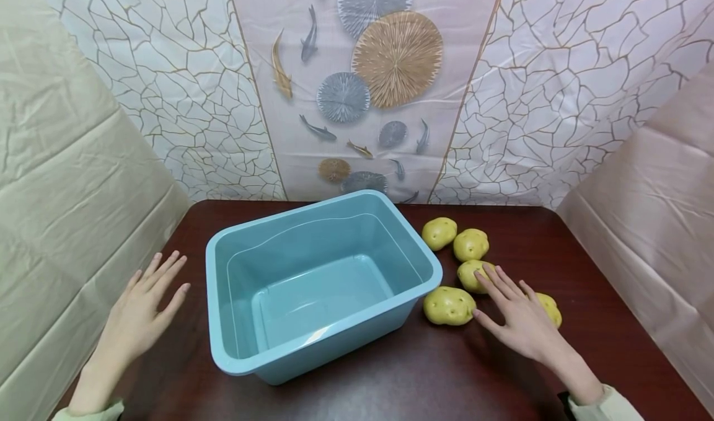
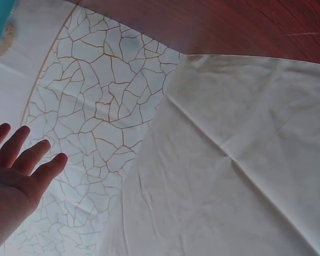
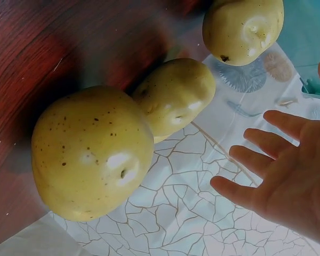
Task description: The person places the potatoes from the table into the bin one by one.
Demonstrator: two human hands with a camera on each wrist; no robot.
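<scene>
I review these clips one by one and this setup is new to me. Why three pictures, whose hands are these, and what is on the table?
All three pictures show one moment. The large one comes from a camera on the person's head, looking down at a dark wooden table. The other two come from cameras strapped to each wrist, so they look tilted and very close.

No machine is at work here, only two bare hands. The left hand lies flat, fingers straight, left of an empty blue plastic tub. The right hand is spread open over a group of five yellow potatoes to the right of the tub; whether its fingertips touch any of them is hard to tell. Neither hand holds anything.

Behind the table hangs a patterned cloth with fish and round shapes.
</scene>
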